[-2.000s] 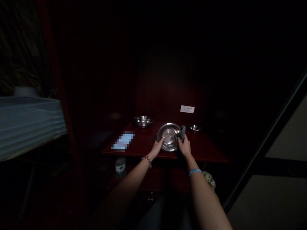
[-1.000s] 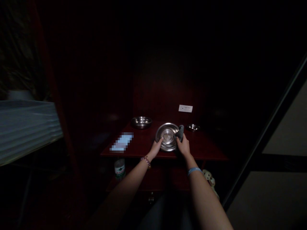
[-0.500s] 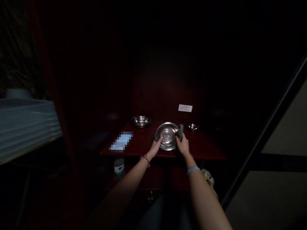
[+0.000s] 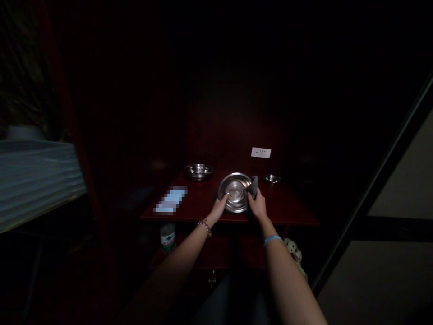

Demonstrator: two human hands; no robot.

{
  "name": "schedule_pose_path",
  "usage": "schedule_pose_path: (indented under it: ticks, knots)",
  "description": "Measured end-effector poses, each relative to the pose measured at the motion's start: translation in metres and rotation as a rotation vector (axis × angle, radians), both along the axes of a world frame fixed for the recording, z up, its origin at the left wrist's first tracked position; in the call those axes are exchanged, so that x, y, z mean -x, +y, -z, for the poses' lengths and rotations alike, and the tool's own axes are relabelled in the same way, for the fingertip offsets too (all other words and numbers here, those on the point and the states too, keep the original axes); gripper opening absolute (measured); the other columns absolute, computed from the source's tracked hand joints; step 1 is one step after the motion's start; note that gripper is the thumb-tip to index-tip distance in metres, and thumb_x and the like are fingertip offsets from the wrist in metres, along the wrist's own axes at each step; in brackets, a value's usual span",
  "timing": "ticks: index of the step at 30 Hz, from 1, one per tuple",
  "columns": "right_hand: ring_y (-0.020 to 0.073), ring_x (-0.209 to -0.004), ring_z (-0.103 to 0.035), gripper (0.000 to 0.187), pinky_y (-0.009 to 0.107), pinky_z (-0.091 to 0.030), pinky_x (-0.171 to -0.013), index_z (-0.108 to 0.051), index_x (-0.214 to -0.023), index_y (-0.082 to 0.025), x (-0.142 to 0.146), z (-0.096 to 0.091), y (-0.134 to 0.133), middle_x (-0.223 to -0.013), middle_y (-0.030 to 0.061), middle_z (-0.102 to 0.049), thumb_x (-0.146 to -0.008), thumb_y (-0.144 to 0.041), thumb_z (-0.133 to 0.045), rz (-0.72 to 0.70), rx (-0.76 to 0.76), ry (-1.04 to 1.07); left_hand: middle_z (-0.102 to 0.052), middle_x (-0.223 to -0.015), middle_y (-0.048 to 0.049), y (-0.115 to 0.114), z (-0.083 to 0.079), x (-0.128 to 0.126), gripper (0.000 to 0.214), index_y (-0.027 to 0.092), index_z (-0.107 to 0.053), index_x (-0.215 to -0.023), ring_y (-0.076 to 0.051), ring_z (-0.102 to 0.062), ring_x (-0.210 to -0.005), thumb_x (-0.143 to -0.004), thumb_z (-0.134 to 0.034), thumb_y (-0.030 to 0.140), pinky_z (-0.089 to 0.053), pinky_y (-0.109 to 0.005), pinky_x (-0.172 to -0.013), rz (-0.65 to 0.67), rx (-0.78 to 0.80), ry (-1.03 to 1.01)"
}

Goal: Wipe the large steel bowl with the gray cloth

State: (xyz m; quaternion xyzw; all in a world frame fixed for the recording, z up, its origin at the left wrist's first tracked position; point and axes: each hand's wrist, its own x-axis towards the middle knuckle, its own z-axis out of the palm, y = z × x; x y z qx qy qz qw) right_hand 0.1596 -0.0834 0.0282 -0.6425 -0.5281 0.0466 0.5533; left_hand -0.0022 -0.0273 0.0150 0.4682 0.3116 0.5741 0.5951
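A shiny stainless steel bowl (image 4: 234, 179) is tilted toward me above the front of the dark red desk (image 4: 199, 203). My left hand (image 4: 218, 208) grips its lower left side, thumb on the inside. At the bowl's right rim, my right hand (image 4: 257, 205) is closed on a grey cloth (image 4: 252, 186), which covers part of that rim. The fingers behind the bowl are hidden. Back left on the desk sit stacked metal bowls (image 4: 199, 172), and a smaller metal bowl (image 4: 271, 179) sits back right.
A blurred-out bright rectangle (image 4: 171, 200) lies at the desk's left. Below it, a bottle with a green label (image 4: 168, 238) stands on a lower shelf. A white socket plate (image 4: 261, 152) is on the back wall. A pale spotted object (image 4: 293, 250) shows beneath the desk's right side.
Both hands keep the bowl and cloth in nearly the same place. Only a very slight shift of the view shows.
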Motion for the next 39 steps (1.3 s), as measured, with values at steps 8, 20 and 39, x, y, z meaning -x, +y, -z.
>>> schedule_pose_path:
  ticks: [8, 20, 39]
  knots:
    - [0.0238, -0.091, -0.069, 0.032, 0.031, -0.051, -0.081, -0.060, -0.116, -0.019, 0.001, -0.001, -0.001, -0.099, 0.0110, -0.072, -0.088, -0.032, -0.054, 0.012, 0.007, -0.015, -0.066, -0.128, -0.0122, 0.000, 0.000, -0.001, 0.035, 0.012, -0.065, -0.118, -0.020, -0.058, -0.124, -0.085, -0.065, 0.021, -0.034, -0.035, -0.114, -0.025, -0.007, 0.019]
    - [0.0244, -0.091, -0.068, 0.034, 0.031, -0.051, -0.079, -0.059, -0.119, -0.017, 0.002, -0.003, -0.001, -0.098, 0.0120, -0.072, -0.088, -0.031, -0.054, 0.033, 0.045, -0.022, -0.065, -0.129, -0.0118, 0.003, 0.003, 0.000, 0.039, 0.012, -0.063, -0.122, -0.023, -0.056, -0.126, -0.085, -0.062, 0.024, -0.032, -0.036, -0.115, -0.021, -0.019, 0.056]
    - [0.0264, -0.089, -0.068, 0.032, 0.033, -0.050, -0.078, -0.061, -0.112, -0.015, 0.007, 0.000, 0.004, -0.097, 0.0145, -0.072, -0.089, -0.035, -0.050, 0.240, 0.074, 0.007, -0.060, -0.136, -0.0130, -0.011, -0.006, 0.003, 0.052, 0.014, -0.058, -0.129, -0.027, -0.051, -0.131, -0.081, -0.069, 0.034, -0.030, -0.040, -0.116, 0.098, -0.138, 0.106]
